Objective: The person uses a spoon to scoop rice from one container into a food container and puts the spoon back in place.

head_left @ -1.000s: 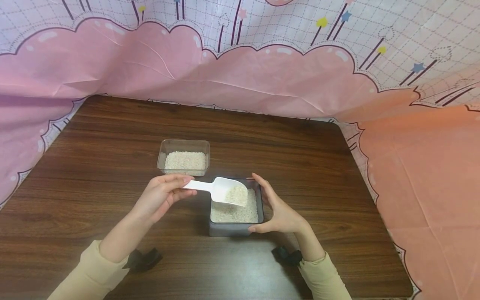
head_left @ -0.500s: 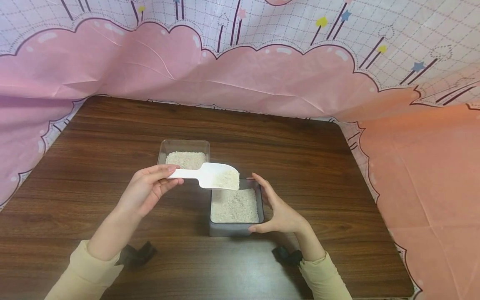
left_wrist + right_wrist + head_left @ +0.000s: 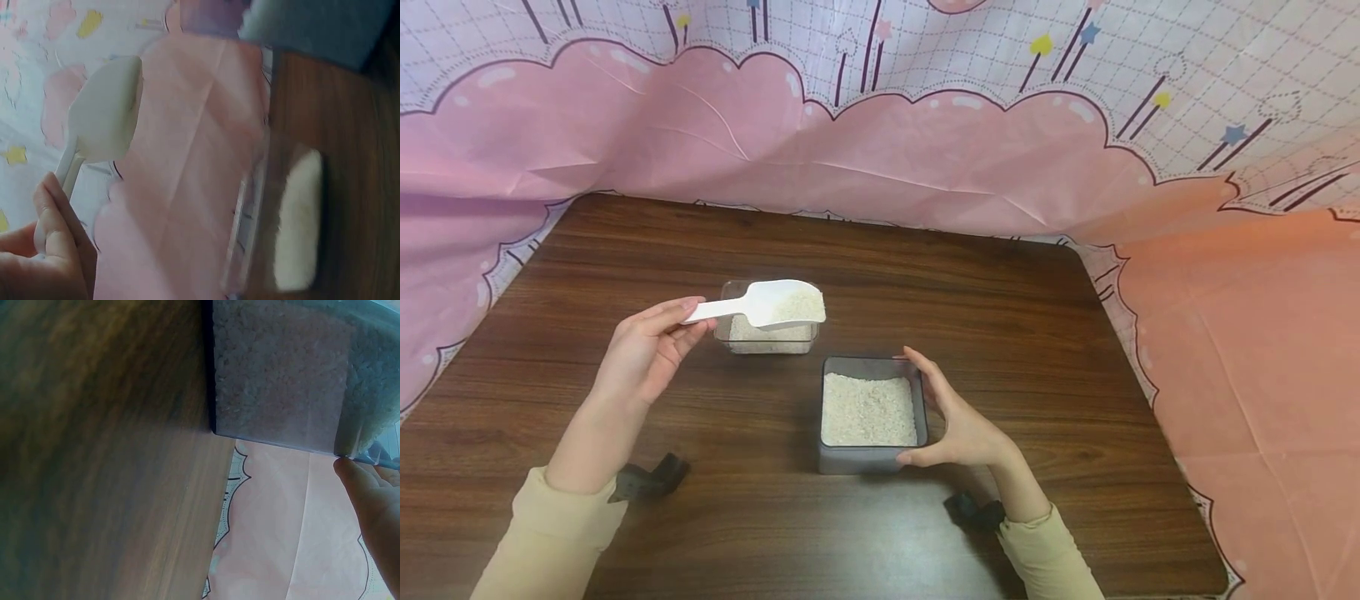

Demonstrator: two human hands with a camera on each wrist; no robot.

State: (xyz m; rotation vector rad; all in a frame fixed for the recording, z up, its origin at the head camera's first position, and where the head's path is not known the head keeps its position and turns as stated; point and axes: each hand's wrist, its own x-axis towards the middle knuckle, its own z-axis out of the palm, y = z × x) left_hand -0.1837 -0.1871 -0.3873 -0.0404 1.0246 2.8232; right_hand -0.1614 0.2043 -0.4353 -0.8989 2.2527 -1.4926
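In the head view my left hand pinches the handle of a white plastic scoop that carries some rice. The scoop is held over a low clear box, partly hiding it and the rice inside. The left wrist view shows the scoop from below, apart from the clear box. My right hand grips the right side of a smoky grey box of rice, thumb at the front and fingers at the back. In the right wrist view rice shows through its wall.
Both boxes stand on a dark wood table, the clear one farther back and to the left. A patterned pink and white curtain hangs behind the table's far edge. Black devices sit under both wrists.
My left hand has carried the scoop of rice from over the grey box leftward and back to above the clear box. The right hand and the grey box have stayed put.
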